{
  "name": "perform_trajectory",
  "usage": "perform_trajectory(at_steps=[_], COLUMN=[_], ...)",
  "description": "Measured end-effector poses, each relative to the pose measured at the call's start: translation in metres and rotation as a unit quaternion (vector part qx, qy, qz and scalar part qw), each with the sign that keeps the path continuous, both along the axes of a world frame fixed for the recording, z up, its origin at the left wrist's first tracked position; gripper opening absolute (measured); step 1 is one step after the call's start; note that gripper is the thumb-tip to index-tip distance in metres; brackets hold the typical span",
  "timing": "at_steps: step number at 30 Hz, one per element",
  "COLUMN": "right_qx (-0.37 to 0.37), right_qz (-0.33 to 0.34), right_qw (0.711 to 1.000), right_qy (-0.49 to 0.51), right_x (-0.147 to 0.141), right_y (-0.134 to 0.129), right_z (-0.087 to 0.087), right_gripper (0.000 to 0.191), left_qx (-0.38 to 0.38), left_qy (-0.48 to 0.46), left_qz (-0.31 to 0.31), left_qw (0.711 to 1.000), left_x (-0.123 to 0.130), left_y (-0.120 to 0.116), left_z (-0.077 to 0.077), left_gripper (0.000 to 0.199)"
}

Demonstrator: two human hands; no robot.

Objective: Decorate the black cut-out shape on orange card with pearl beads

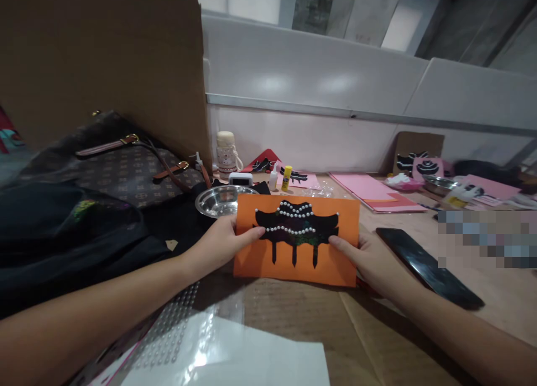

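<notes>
An orange card [255, 266] stands tilted up before me, held at both sides. Glued flat on it is a black shiny cutout [300, 235] with curved tips and three thin prongs, trimmed with rows of white pearl beads. My left hand [226, 238] grips the left edge, thumb on the front near the cutout. On the right edge my right hand [363, 254] does the same, its thumb touching the cutout's right tip. The fingers behind the card are hidden. Below my left forearm lies a clear sheet of pearl beads [172, 324].
Behind the card are a steel bowl [218, 198], a glue stick [287, 178], a small glue bottle [273, 177] and a thermos [226, 151]. A black phone [428, 268] lies at right, pink sheets [361, 187] beyond. A patterned bag [121, 162] fills the left. White paper [268, 352] lies in front.
</notes>
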State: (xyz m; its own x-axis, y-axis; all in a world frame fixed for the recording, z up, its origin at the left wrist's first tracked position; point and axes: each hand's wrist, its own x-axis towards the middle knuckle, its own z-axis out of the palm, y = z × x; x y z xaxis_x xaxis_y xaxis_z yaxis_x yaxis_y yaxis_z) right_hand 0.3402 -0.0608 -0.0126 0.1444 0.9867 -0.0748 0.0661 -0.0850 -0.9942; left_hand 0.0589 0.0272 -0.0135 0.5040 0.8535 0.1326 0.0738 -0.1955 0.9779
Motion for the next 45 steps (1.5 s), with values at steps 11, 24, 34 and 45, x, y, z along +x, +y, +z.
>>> perform_trajectory(at_steps=[11,24,34,45], right_qx=[0.000,0.017,-0.067,0.127], right_qz=[0.008,-0.008,0.052,0.019], right_qw=[1.000,0.999,0.996,0.901], right_qy=[0.021,0.041,-0.028,-0.414], right_x=[0.004,-0.003,0.007,0.018], right_y=[0.003,0.001,0.003,0.008], right_z=[-0.003,0.002,0.001,0.006], right_gripper=[0.040,0.042,0.027,0.053], left_qx=[-0.019,-0.022,0.116,0.355], left_qy=[0.002,0.011,0.020,0.224], left_qz=[-0.010,-0.019,0.065,0.136], left_qw=[1.000,1.000,0.991,0.897], left_x=[0.002,0.000,-0.005,-0.039], left_y=[-0.004,0.000,0.005,0.038], left_z=[0.003,-0.002,0.019,0.046], left_gripper=[0.036,0.038,0.032,0.037])
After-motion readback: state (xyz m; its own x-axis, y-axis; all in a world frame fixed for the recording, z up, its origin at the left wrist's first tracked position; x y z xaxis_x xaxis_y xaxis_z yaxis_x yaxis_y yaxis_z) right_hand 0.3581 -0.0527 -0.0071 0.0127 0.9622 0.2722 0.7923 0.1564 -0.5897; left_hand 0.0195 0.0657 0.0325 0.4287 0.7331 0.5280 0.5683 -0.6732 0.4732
